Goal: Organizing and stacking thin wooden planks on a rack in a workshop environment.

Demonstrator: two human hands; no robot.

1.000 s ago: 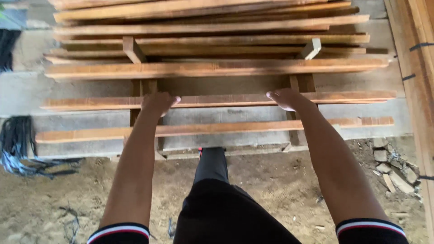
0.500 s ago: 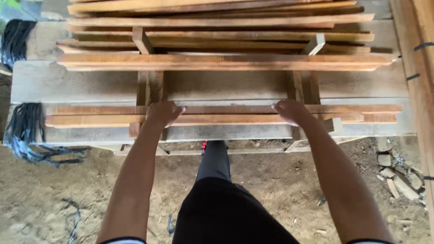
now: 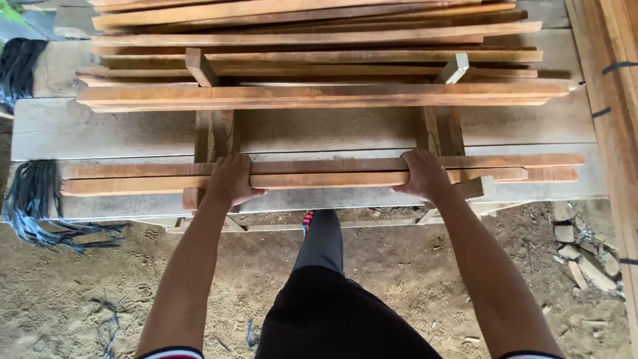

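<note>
We see the left hand (image 3: 229,179) closed over two long wooden slats (image 3: 332,173) that lie side by side, its fingers curled across their tops and its thumb tucked under the near edge. The right hand (image 3: 423,174) grips the same pair further to the right in the same manner, so both hands are clenched on the slats with a broad stretch of bare wood between them. The slats run left to right across the near part of a wooden rack (image 3: 212,133), resting on its two support rails (image 3: 444,129), and their ends reach well past each hand on either side. The far slat of the pair sticks out a little further to the right than the near one.

Beyond the hands, across a gap that shows a pale concrete slab (image 3: 119,126), we find another long board (image 3: 319,93) lying across the rack, and further still a stack of boards (image 3: 312,33) piled in layers, parted by short cross pieces. Below the hands, the person's dark trouser leg (image 3: 319,246) steps toward the rack over sandy ground (image 3: 80,292). At the left we note a bundle of black plastic straps (image 3: 33,199) spilling from the slab onto the sand. At the right edge stands more timber (image 3: 615,100), bound with dark bands, and near it lie some broken stones (image 3: 578,252).
</note>
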